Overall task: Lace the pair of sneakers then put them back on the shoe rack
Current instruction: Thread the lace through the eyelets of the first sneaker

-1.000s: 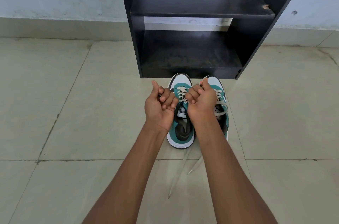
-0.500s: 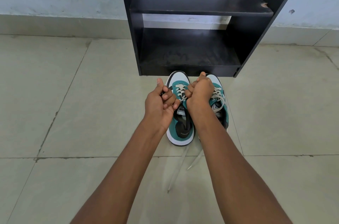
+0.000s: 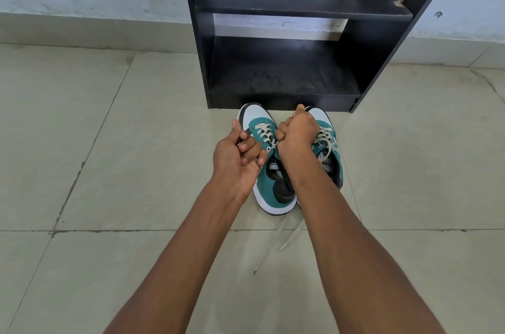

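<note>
From my head camera I see both of my bare arms reaching forward over a pair of teal and white sneakers that stand side by side on the tiled floor [image 3: 109, 169], toes pointing at the foot of the black shoe rack [image 3: 287, 74]. The left sneaker [image 3: 269, 169] sits toe nearly touching the rack's base, its off-white laces crossed through the front eyelets, its tongue and dark insole open to view. The right sneaker [image 3: 328, 153] is just beside it, largely covered by my wrist, with its own laces threaded loosely over the tongue. My left hand [image 3: 235, 158] is curled over the outer side of the left sneaker, thumb up and fingers folded in; it seems to pinch something thin, probably a lace, but I cannot tell for certain from this angle. My right hand [image 3: 297, 128] is clenched into a fist between the two shoes, above the toe end of the right one, and what it grips is hidden inside the fist. Two loose lace ends [image 3: 276, 240] trail back along the floor toward me from behind the heels. Both shelves of the rack hold nothing.
</note>
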